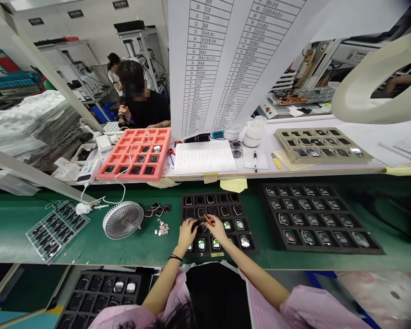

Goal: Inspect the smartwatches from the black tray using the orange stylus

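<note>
A black foam tray (246,214) of smartwatch bodies lies in front of me on the green bench, some with lit white and green screens. My left hand (187,232) is closed at the left edge of a dark smartwatch (202,227) over the tray's middle, its fingertips gripping the watch's side. Over the same watch, my right hand (218,228) is closed around a thin orange tool (208,220). The tool points up and left; its exact kind is too small to tell. Fingers partly hide the tray's third row.
Another black watch tray (267,214) lies right. Left are a white fan (123,220), small loose parts (162,228) and a clear tray (58,230). On the shelf stand a pink tray (123,151) and a beige tray (324,157). A hanging sheet (208,68) blocks part of the view; a co-worker (140,100) sits opposite.
</note>
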Demonstrator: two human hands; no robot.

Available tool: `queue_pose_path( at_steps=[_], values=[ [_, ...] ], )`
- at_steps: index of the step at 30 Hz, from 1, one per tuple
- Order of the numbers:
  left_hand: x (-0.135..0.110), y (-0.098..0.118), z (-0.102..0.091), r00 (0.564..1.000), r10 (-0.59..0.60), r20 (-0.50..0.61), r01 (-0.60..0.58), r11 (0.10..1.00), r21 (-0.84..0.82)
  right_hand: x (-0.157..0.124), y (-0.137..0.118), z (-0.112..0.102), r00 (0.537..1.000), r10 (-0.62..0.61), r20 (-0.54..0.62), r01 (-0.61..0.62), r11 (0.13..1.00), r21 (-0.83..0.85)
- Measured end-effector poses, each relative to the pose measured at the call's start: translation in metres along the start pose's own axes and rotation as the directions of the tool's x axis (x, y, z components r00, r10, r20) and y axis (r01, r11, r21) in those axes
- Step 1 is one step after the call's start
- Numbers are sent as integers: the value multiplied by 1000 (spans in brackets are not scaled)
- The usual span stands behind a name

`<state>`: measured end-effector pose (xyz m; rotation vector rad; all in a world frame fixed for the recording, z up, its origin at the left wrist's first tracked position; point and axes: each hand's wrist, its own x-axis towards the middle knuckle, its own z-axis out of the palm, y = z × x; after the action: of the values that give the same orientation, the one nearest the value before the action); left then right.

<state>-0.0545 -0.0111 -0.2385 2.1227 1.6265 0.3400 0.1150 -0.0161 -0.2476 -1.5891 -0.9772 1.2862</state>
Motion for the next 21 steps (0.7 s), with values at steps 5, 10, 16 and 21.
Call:
queue_pose_path(
  at_steps=[5, 10, 16, 21],
  values=[
    [13, 18, 11, 997, 5, 83, -14, 993, 118, -6, 3, -56, 990, 9, -141, -8, 1000, 8],
    [15, 29, 13, 992, -32, 119, 8, 981, 195, -16, 4, -121, 960, -7, -280, -21, 995, -97],
    [23, 60, 13, 989, 6, 147, -24, 992, 121, -15, 17, -140, 946, -79, -315, -12, 961, -275],
    [41, 120, 16, 953, 198, 229, -171, 977, -130, -2, 28, -121, 936, -83, -341, -73, 905, -420]
  ],
)
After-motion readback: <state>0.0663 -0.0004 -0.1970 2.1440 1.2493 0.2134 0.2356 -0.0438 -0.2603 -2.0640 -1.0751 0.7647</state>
